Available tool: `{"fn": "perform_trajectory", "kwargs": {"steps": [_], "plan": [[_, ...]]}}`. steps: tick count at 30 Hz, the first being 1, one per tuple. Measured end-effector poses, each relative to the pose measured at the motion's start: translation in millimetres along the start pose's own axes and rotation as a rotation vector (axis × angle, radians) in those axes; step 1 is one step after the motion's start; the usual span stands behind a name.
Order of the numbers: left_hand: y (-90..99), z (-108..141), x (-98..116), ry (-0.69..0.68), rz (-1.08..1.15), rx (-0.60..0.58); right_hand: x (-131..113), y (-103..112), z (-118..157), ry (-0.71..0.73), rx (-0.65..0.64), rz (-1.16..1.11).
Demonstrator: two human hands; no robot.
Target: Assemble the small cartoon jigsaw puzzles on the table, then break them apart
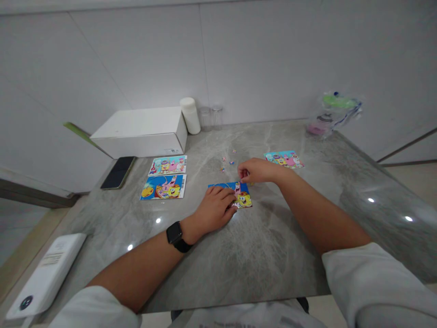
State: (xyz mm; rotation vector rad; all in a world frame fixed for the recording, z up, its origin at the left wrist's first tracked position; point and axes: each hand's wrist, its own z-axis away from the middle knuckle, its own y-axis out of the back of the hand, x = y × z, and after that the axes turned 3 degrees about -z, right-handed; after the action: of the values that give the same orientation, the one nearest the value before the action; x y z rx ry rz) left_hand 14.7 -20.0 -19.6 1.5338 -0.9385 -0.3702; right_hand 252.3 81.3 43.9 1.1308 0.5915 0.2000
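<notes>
My left hand (pixel 216 209) lies flat with its fingers spread over the left part of a blue cartoon card (pixel 243 200) on the grey table. At that card's upper right edge is my right hand (pixel 257 171), its fingers curled together in a pinch; what they hold, if anything, is too small to make out. Several tiny colourful pieces (pixel 232 162) lie just beyond the card. To the left are a light blue cartoon card (pixel 168 165) and a second dark blue one (pixel 163 187). Another light blue card (pixel 283 159) sits beyond my right forearm.
At the back left stand a white box (pixel 139 132), a white bottle (pixel 190 116) and two clear glasses (pixel 217 117). A phone (pixel 119 172) and a white device (pixel 48 275) lie at the left. A plastic bag (pixel 332 115) is at the back right.
</notes>
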Motion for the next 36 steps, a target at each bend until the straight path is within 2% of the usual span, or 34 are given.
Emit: {"fn": "perform_trajectory", "kwargs": {"steps": [7, 13, 16, 20, 23, 25, 28, 33, 36], "plan": [[2.4, 0.4, 1.1, 0.005, 0.036, 0.029, 11.9, 3.3, -1.2, -0.026, 0.164, -0.010], [13.3, 0.5, -7.6, 0.040, 0.056, 0.144, 27.4, 5.1, -7.7, -0.106, 0.338, -0.016], [29.8, -2.5, -21.5, 0.126, 0.027, 0.233, 38.3, -2.4, -14.9, -0.166, 0.448, 0.009], [56.5, -7.8, -48.8, 0.228, 0.005, 0.395, 54.0, -22.0, -26.1, -0.205, 0.748, 0.056], [70.7, -16.7, -71.6, 0.291, -0.017, 0.407, 64.2, -35.2, -32.8, -0.156, 0.874, 0.038], [74.6, -28.2, -86.2, 0.323, -0.034, 0.368, 69.1, -41.5, -35.7, -0.143, 0.904, 0.025], [70.6, -55.2, -105.5, 0.338, -0.044, 0.286, 72.8, -48.9, -38.0, -0.137, 0.909, 0.036], [47.4, -109.4, -127.9, 0.269, -0.108, 0.102, 70.1, -56.5, -38.0, -0.192, 0.917, 0.108], [35.8, -132.2, -133.6, 0.177, -0.171, -0.042, 67.4, -57.7, -38.5, -0.202, 0.902, 0.121]]}}
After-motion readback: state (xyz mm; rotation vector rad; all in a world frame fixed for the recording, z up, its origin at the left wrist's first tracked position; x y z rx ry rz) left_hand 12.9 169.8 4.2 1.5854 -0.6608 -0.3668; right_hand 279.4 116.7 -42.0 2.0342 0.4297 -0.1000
